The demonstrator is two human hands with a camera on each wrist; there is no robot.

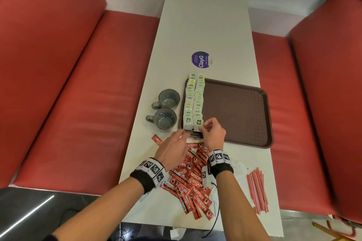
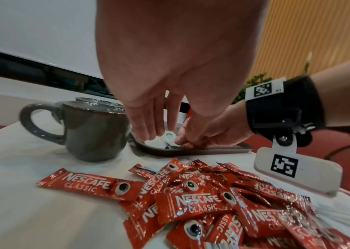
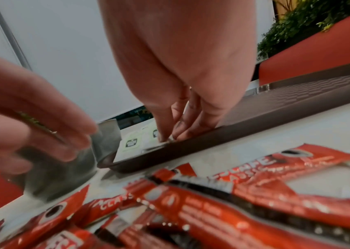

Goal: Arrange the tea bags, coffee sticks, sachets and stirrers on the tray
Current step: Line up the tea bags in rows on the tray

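Even indoor light, soft shadows only. My head view bends the benches (image 1: 58, 84) at its edges, with a streaky smear at lower right. Wrist views: my left hand (image 3: 31, 118) is motion-blurred, the nearest coffee sticks (image 3: 191, 210) are out of focus, foil glints.

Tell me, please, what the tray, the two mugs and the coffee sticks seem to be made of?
Tray: probably moulded plastic, matt brown with a textured grid. Mugs: likely glazed ceramic, speckled grey, glossy highlights. Coffee sticks: shiny foil-like film, crinkled, with glints.
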